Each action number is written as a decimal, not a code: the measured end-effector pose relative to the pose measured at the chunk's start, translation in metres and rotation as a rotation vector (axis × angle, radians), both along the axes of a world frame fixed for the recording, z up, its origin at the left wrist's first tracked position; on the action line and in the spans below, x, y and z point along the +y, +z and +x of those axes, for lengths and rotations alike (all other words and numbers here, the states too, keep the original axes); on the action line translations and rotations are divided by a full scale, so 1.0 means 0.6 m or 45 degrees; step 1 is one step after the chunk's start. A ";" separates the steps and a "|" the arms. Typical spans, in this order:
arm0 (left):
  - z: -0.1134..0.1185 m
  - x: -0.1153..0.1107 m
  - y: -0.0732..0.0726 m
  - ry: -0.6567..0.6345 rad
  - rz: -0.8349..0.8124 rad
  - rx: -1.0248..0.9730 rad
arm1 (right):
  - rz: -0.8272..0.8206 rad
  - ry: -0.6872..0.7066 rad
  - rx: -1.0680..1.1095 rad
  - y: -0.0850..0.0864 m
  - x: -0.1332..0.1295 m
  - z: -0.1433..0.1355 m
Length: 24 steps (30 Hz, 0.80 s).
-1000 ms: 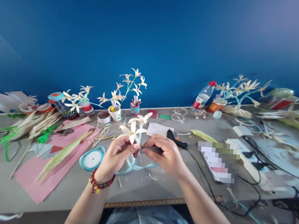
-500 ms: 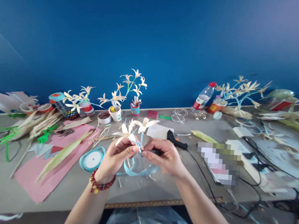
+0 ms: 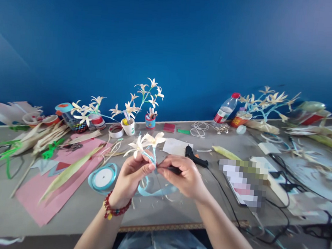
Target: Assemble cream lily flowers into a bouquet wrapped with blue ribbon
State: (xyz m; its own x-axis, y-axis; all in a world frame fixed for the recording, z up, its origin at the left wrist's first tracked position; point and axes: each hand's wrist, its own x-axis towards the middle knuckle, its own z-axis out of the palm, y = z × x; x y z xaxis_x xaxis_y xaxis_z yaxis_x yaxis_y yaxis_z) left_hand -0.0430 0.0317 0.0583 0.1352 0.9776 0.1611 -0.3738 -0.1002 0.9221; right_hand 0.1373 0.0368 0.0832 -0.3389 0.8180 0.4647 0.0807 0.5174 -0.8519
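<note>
My left hand (image 3: 134, 172) is closed around the thin stems of artificial flowers (image 3: 147, 144), with cream petals and light blue wrapped stems. The blooms stand up above the thumb and forefinger. Close against it, my right hand (image 3: 181, 174) pinches thumb to forefinger at the lower end of the stems, on the light blue ribbon as far as can be seen. Something dark shows between its fingers, too shaded to name. Below the hands, the loose light blue ribbon (image 3: 155, 192) curls on the table. Its ribbon roll (image 3: 102, 178) lies left of my left wrist.
A black glue gun (image 3: 196, 157) lies beyond my right hand, its cord trailing right past a phone-like object and a power strip (image 3: 276, 188). Pink paper (image 3: 38, 202) and dried husks are at left. Flowers in a paper cup (image 3: 128, 127) and a water bottle (image 3: 225, 109) stand behind.
The flowers have shifted slightly left and tilted, and my left hand has turned a little with them. My right hand stays at the stems with its pinch kept.
</note>
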 end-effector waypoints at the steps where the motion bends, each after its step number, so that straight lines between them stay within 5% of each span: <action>1: 0.000 0.000 0.003 -0.028 -0.009 -0.014 | -0.064 0.025 0.013 -0.001 0.002 0.001; 13: 0.018 0.009 0.011 -0.438 -0.130 -0.366 | -0.442 0.284 0.477 -0.027 0.001 -0.022; 20: 0.019 0.003 0.003 -0.006 -0.028 -0.124 | 0.168 -0.177 0.081 -0.013 -0.004 -0.015; 24: 0.012 -0.008 0.003 0.179 0.096 0.137 | 0.289 -0.256 -0.044 -0.004 -0.011 -0.010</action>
State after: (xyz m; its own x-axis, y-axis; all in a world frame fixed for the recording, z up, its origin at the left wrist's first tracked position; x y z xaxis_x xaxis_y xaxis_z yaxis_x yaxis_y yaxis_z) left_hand -0.0360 0.0271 0.0603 0.0188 0.9739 0.2263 -0.2510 -0.2145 0.9439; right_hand 0.1311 0.0302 0.0807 -0.1992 0.7467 0.6346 0.2275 0.6651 -0.7112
